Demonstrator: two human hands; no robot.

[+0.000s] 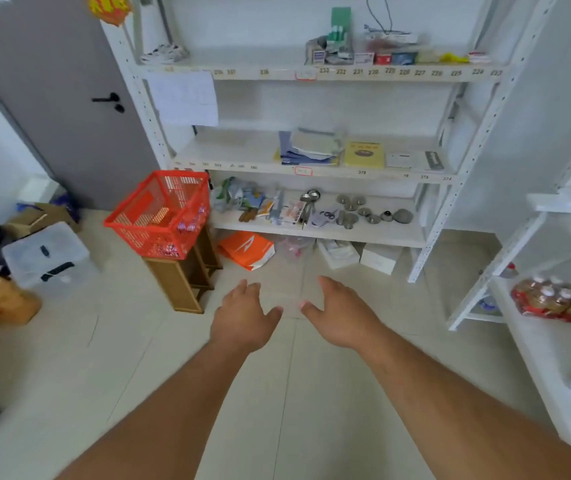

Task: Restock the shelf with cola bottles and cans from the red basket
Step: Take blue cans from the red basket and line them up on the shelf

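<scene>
Two bare hands reach out in front of us over the tiled floor [69, 358], both holding nothing. Far left, a clear bin [48, 259] sits on the floor beside cardboard boxes [39, 218], with a grey door [52, 98] behind. Next right, the red basket [159, 213] rests tilted on a wooden stool [183, 275], just beside the shelf's left post; we make out red-labelled items low inside it, too blurred to tell bottles from cans. Our left hand [242, 317] hangs palm down, fingers loosely spread, well short of the basket. Our right hand [337, 313] sits near it, fingers relaxed and apart, thumbs pointing toward each other with a gap between. Behind them the white shelf [312, 171] carries papers on its middle board and metal lids on the lower one; an orange bag [246, 249] lies beneath. Far right, a wrapped pack of bottles [561, 301] stands on a second shelf [547, 344].
</scene>
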